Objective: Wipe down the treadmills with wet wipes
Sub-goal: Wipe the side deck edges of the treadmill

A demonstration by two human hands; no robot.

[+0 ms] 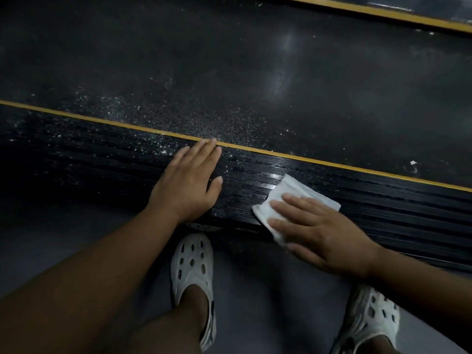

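Observation:
The treadmill's black ribbed side rail point(383, 208) runs diagonally across the view, edged by a yellow stripe point(332, 163), with the dark belt point(255, 85) beyond it. A folded white wet wipe point(288, 191) lies on the rail. My right hand point(319, 231) presses flat on the wipe with straight fingers pointing left. My left hand point(189, 182) rests flat on the rail to the wipe's left, fingertips reaching the yellow stripe. White dusty specks cover the rail and belt left of my hands; the rail by the wipe looks wet and shiny.
My two feet in white perforated clogs point(191, 267) point(370, 315) stand on the grey floor point(268, 302) beside the treadmill. A second yellow stripe point(383, 12) marks the belt's far edge. A small white scrap point(413, 162) lies on the belt.

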